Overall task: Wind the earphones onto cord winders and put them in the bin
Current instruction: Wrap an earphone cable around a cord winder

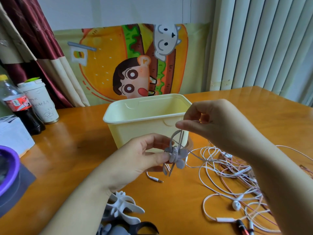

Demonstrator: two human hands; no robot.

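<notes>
- Raised off the table (67,150), forearm in from lower left, palm turned right: left hand (142,156).
- Thumb and fingertips (161,156) pinching a grey cord winder (175,156) by its left edge. Winder just right of those fingertips, in the air, in front of the bin's near wall.
- Higher up, above and right of the winder, forearm in from lower right, wrist bent down: right hand (218,122).
- Thumb and forefinger there pressed together on a loop of earphone cord (182,138), other fingers curled in above.
- Cord running from that pinch down to the winder and across its middle, then trailing right to the table.
- Just behind both hands, upright and open-topped: cream plastic bin (145,114).
- Below the right wrist, on the table: tangle of white and pink earphones (237,180).
- Below the left fingertips: jack plug (159,180).
- Under the left wrist: spare white winders (123,207).
</notes>
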